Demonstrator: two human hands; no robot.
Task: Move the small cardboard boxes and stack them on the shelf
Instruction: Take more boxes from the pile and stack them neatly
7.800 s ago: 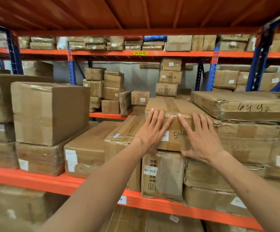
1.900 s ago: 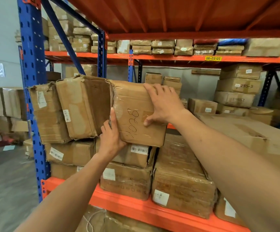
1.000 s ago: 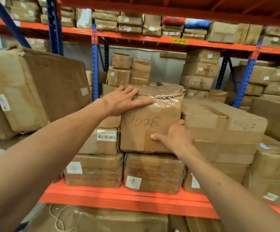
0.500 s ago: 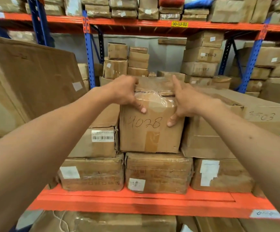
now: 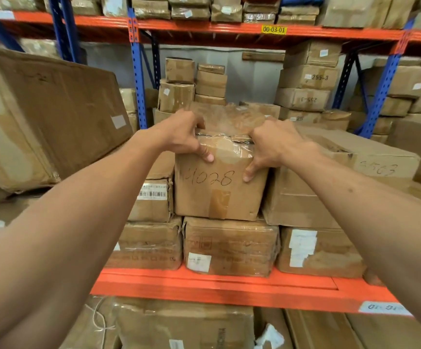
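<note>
A small taped cardboard box marked 1028 (image 5: 217, 195) rests on a lower box (image 5: 229, 245) on the orange shelf (image 5: 219, 288). My left hand (image 5: 183, 136) grips its top left edge, thumb on the front face. My right hand (image 5: 271, 147) grips its top right edge, thumb down the front. Both sets of fingers curl over the top and are partly hidden. A barcode-labelled box (image 5: 154, 197) touches it on the left and a larger box marked 2503 (image 5: 330, 182) stands against its right side.
A big tilted carton (image 5: 53, 117) leans at the left. Blue uprights (image 5: 137, 71) and an orange beam with a yellow tag (image 5: 273, 29) frame the bay. More stacked boxes (image 5: 194, 84) fill the rear shelf. Further cartons (image 5: 184, 326) sit below the shelf.
The box marked 1028 went from the left stack to the spot between two boxes. Both hands moved from its sides up to its top edge and hold there; the view came slightly closer.
</note>
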